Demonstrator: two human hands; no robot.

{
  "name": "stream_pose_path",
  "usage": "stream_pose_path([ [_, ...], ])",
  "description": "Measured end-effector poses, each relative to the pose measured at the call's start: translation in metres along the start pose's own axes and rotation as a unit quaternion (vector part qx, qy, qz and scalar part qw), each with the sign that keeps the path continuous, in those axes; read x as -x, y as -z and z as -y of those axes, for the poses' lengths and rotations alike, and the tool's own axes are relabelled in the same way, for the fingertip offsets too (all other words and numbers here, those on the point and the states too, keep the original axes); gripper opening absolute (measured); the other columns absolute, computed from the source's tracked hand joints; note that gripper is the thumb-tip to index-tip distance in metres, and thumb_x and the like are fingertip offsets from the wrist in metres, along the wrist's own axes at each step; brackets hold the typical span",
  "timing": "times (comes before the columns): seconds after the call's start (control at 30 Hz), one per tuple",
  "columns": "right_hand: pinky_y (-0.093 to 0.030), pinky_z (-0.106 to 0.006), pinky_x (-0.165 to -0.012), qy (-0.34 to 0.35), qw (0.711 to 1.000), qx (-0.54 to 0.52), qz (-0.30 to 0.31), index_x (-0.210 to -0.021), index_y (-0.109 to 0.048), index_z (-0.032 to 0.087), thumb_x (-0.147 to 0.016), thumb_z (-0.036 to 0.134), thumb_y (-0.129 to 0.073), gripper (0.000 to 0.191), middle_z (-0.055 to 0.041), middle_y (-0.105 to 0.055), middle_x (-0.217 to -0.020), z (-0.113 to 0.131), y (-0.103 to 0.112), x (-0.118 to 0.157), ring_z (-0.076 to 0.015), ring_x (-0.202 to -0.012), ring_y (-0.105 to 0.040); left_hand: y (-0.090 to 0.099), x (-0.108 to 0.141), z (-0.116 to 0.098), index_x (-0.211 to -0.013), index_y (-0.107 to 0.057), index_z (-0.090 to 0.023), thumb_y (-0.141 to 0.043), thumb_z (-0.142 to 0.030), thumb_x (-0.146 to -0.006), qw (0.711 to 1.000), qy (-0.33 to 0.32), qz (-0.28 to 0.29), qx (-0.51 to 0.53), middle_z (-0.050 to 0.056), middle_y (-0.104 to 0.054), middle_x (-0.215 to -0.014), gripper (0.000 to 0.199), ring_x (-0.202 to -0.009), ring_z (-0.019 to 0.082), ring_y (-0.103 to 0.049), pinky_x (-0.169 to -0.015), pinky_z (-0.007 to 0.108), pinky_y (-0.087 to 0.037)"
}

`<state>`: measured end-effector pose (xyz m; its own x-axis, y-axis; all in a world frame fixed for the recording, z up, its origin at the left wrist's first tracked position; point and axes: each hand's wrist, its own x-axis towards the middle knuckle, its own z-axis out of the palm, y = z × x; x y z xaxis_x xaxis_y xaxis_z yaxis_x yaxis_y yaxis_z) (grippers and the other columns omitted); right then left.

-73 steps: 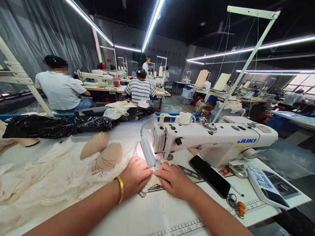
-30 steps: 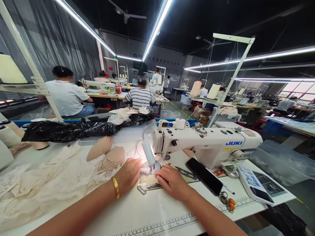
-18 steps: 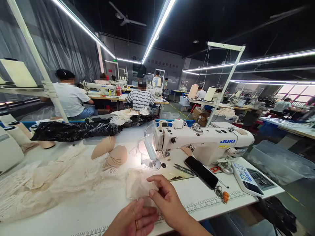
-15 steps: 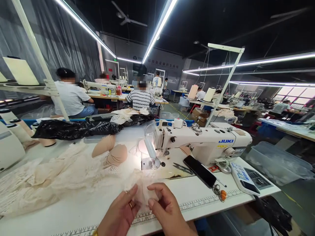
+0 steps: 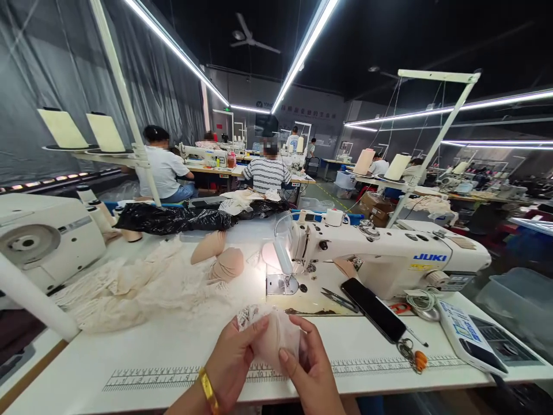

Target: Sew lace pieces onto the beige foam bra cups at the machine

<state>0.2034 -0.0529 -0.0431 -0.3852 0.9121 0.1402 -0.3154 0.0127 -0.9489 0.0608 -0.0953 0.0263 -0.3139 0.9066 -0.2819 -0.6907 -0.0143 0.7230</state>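
A small piece of pale, sheer lace fabric is held up near the table's front edge, below the lit needle area of a white JUKI sewing machine. My left hand pinches its left side, thumb on top; a yellow band circles that wrist. On the right side, my right hand grips the fabric between thumb and fingers. A heap of cream lace lies to the left, with beige rounded pads at its upper right.
Thread snips, a black phone, keys and a white box-like device lie right of the hands. A printed ruler runs along the front edge. Another white machine stands left. Seated people work beyond.
The view has swung left, showing more of the left machine. Both hands still hold the fabric, which is now spread wider, with its lace edge visible at the left hand.
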Motion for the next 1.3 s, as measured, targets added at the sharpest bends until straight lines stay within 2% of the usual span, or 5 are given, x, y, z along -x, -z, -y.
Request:
stream_pose_path([
  [0.3, -0.057, -0.039, -0.084, -0.01, 0.997, -0.063, -0.05, -0.14, -0.053, 0.025, -0.08, 0.06, -0.08, 0.074, -0.0057, -0.072, -0.095, -0.005, 0.001, -0.006, -0.0255, -0.09, -0.07, -0.005, -0.003, 0.0, -0.09, -0.076, -0.008, -0.074, -0.012, -0.087, 0.996, 0.031, -0.065, 0.058, 0.015, -0.078, -0.1, 0.005, -0.083, 0.023, -0.074, -0.071, 0.029, -0.062],
  [0.47, -0.056, -0.037, -0.083, -0.002, 0.995, -0.07, -0.066, -0.139, -0.054, 0.026, -0.08, 0.057, -0.082, 0.073, -0.0048, -0.073, -0.093, -0.01, 0.0, -0.007, -0.0232, -0.085, -0.07, -0.01, -0.003, -0.001, -0.096, -0.078, -0.007, -0.066, -0.016, -0.095, 0.99, 0.078, -0.072, 0.094, 0.016, -0.077, -0.107, 0.014, -0.088, 0.025, -0.074, -0.076, 0.034, -0.063],
  [0.83, -0.058, -0.039, -0.089, 0.003, 0.995, -0.088, -0.044, -0.14, -0.054, 0.026, -0.082, 0.055, -0.081, 0.07, -0.0067, -0.074, -0.1, -0.012, 0.002, -0.008, -0.0252, -0.093, -0.071, -0.005, -0.006, 0.005, -0.1, -0.081, -0.009, -0.091, -0.031, -0.075, 0.996, 0.066, 0.012, 0.052, 0.017, -0.078, -0.107, 0.035, -0.101, 0.033, -0.073, -0.08, 0.033, -0.062],
  [1.2, -0.057, -0.044, -0.095, 0.013, 0.997, -0.047, -0.059, -0.141, -0.053, 0.025, -0.081, 0.056, -0.082, 0.073, -0.0107, -0.075, -0.111, -0.01, 0.003, -0.006, -0.0291, -0.104, -0.072, -0.014, -0.007, 0.001, -0.099, -0.078, -0.008, -0.079, -0.032, -0.087, 0.99, 0.117, -0.022, 0.07, 0.017, -0.078, -0.105, 0.027, -0.091, 0.029, -0.075, -0.079, 0.034, -0.062],
  [1.3, -0.057, -0.044, -0.095, 0.015, 0.997, -0.041, -0.062, -0.144, -0.052, 0.024, -0.082, 0.055, -0.081, 0.075, -0.0114, -0.074, -0.114, -0.011, 0.004, -0.005, -0.0294, -0.105, -0.072, -0.018, -0.007, -0.001, -0.096, -0.078, -0.009, -0.084, -0.035, -0.082, 0.992, 0.111, 0.018, 0.05, 0.016, -0.079, -0.102, 0.03, -0.088, 0.029, -0.076, -0.078, 0.035, -0.061],
])
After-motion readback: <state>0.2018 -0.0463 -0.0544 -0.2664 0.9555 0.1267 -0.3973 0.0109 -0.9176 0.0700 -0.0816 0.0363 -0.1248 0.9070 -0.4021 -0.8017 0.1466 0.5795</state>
